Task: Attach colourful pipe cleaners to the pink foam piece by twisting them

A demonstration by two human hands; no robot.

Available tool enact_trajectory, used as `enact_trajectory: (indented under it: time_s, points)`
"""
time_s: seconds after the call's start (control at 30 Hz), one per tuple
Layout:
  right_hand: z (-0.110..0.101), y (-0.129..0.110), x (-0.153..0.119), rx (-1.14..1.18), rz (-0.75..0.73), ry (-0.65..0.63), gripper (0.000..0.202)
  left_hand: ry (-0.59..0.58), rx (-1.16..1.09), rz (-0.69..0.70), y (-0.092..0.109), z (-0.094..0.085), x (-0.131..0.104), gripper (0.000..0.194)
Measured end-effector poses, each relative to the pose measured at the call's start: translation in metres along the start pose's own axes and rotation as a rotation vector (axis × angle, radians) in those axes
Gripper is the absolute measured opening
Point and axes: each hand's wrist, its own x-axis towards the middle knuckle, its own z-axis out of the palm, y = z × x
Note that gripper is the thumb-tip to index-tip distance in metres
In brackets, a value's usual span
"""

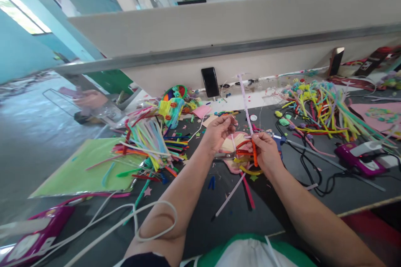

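My right hand [265, 150] pinches a small bundle of pipe cleaners: a pale lilac one [244, 102] standing upright, plus red, orange [254, 157] and yellow [249, 171] ones bent below the fingers. My left hand [219, 130] is closed just to the left of it, fingertips pinching a thin strand near the lilac stem. Both hands hover over a pink felt shape [232, 143] on the dark table [275, 204]. Scissors [224, 156] lie under my left wrist.
A heap of coloured pipe cleaners [150, 139] lies on the left beside a green sheet [78, 171]. Another heap [326, 108] lies at the right. Two purple glue guns [360, 159] [37, 233], black and white cables, a phone [210, 81] against the partition.
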Motion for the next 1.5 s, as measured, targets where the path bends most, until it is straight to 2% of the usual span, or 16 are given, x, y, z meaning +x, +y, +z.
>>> enact_trajectory:
  time_s: [0.13,0.33,0.67,0.93,1.5]
  points:
    - [0.001,0.001,-0.001,0.015,0.020,0.006,0.024,-0.052,-0.022,-0.010,-0.011,0.008,-0.003,0.027]
    - [-0.002,0.004,0.000,0.002,0.004,-0.014,0.021,-0.076,-0.053,-0.005,-0.014,0.011,-0.005,0.026]
    - [-0.004,0.007,0.002,0.004,0.000,-0.014,0.020,-0.022,-0.150,-0.045,-0.016,0.017,-0.007,0.027]
    - [-0.001,0.005,0.001,0.018,-0.004,-0.016,0.021,-0.085,-0.068,-0.020,-0.022,0.012,-0.006,0.025]
    - [0.002,0.005,-0.001,0.003,-0.005,-0.016,0.023,-0.087,-0.094,0.051,-0.024,0.009,-0.004,0.021]
